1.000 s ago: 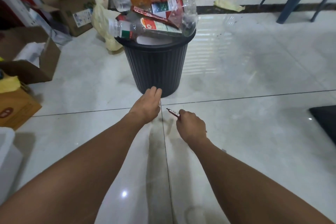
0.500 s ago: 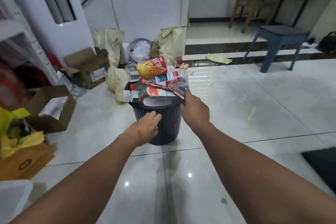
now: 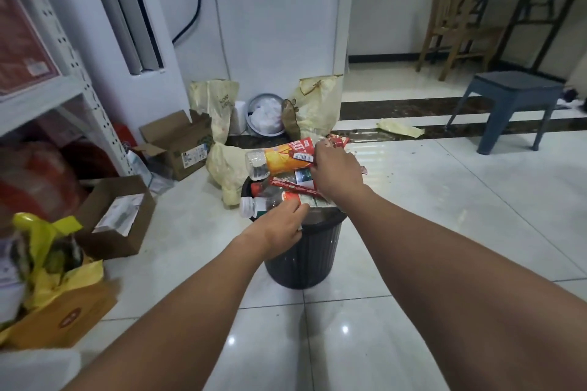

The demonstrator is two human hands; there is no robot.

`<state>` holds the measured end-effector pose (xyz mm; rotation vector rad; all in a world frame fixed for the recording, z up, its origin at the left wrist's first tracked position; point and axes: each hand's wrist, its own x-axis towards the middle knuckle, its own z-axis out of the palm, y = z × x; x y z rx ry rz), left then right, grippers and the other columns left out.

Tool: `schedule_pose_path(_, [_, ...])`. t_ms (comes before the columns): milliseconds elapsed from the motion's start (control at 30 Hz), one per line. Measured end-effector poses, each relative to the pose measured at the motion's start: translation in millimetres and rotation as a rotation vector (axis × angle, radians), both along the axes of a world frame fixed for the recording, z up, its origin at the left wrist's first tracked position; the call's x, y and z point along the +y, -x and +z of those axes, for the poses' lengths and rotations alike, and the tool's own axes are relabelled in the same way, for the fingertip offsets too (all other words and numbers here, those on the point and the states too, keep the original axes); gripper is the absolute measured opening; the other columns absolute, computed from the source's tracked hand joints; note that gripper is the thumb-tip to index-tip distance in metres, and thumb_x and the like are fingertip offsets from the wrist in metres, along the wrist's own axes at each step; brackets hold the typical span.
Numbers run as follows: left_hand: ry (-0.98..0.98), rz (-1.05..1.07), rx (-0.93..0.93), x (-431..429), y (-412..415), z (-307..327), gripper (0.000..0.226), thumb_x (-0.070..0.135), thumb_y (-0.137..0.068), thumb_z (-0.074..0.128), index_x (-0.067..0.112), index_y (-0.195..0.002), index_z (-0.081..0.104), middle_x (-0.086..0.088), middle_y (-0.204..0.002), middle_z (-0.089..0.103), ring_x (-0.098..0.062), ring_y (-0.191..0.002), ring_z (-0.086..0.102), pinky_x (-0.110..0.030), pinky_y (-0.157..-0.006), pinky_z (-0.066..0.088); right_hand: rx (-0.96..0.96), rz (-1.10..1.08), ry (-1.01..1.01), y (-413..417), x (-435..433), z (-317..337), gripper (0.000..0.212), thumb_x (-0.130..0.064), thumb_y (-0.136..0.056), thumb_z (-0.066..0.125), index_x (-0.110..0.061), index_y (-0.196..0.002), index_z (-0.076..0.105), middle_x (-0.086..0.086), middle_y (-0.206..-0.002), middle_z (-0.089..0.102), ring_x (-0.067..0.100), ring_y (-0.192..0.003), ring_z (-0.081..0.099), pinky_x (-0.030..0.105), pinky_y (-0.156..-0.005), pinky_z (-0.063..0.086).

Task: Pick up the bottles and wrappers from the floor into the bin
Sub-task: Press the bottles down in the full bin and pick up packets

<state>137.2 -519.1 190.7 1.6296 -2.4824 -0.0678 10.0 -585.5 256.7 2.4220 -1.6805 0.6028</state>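
Two bare hands meet over the ribbed dark plastic bin [image 3: 305, 257] at frame centre, heaped with clear bottles [image 3: 279, 157] and a glossy red wrapper [image 3: 293, 186]. Left hand [image 3: 279, 230] lies flat, fingers loosely spread, on the near rim. Right hand [image 3: 336, 171] presses the pile; its grasp is hidden.

bin [image 3: 305, 257]: dark ribbed plastic, upright on tiled floor, overfull | bottles: orange-labelled [image 3: 282, 157] lying topmost, clear white-capped [image 3: 270, 201] at rim | red wrapper [image 3: 293, 186]: between them
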Motion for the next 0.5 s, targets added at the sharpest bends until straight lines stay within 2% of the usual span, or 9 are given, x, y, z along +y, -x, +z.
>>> schedule_pose_path(100, [-0.035, -0.031, -0.039, -3.4, 1.2, -1.4, 0.028, 0.013, -0.092, 0.044, 0.009, -0.119, 0.043, -0.008, -0.115, 0.044, -0.024, -0.1, 0.046, -0.039, -0.087, 0.044, 0.06, 0.021, -0.044, -11.3, -7.3, -3.5, 0.031, -0.02, -0.093, 0.047, -0.009, -0.122, 0.047, 0.013, -0.117, 0.06, 0.032, -0.109, 0.054, 0.04, -0.09, 0.04])
schedule_pose_path(200, [-0.044, -0.069, -0.049, -8.6, -1.0, -4.6, 0.035, 0.015, -0.093, 0.045, 0.011, -0.128, 0.041, -0.007, -0.117, 0.043, -0.022, -0.102, 0.045, -0.035, -0.087, 0.043, 0.094, 0.042, -0.087, -21.3, -17.5, -7.6, 0.032, -0.023, -0.094, 0.048, -0.011, -0.124, 0.047, 0.011, -0.122, 0.059, 0.031, -0.113, 0.051, 0.042, -0.098, 0.035])
schedule_pose_path(300, [-0.045, -0.09, -0.034, -11.2, -4.0, -11.7, 0.042, 0.015, -0.093, 0.045, 0.014, -0.134, 0.038, -0.007, -0.122, 0.043, -0.02, -0.105, 0.042, -0.031, -0.087, 0.039, 0.12, 0.071, -0.109, -30.3, -25.3, -11.2, 0.031, -0.022, -0.093, 0.049, -0.013, -0.122, 0.049, 0.01, -0.122, 0.059, 0.029, -0.113, 0.049, 0.042, -0.098, 0.033])
schedule_pose_path(400, [-0.065, -0.117, -0.033, -11.0, -6.1, -20.8, 0.045, 0.014, -0.093, 0.045, 0.013, -0.137, 0.036, -0.008, -0.127, 0.042, -0.022, -0.111, 0.041, -0.032, -0.092, 0.038, 0.135, 0.103, -0.125, -35.5, -30.4, -13.7, 0.03, -0.02, -0.091, 0.052, -0.013, -0.12, 0.05, 0.01, -0.121, 0.058, 0.029, -0.115, 0.047, 0.042, -0.098, 0.033])
schedule_pose_path(500, [-0.053, -0.132, -0.026, -11.6, -7.7, -27.5, 0.039, 0.014, -0.093, 0.046, 0.011, -0.131, 0.042, -0.009, -0.123, 0.044, -0.021, -0.107, 0.042, -0.028, -0.085, 0.036, 0.183, 0.149, -0.112, -36.8, -33.5, -16.4, 0.029, -0.02, -0.09, 0.054, -0.015, -0.118, 0.048, 0.009, -0.12, 0.059, 0.029, -0.115, 0.047, 0.041, -0.096, 0.033])
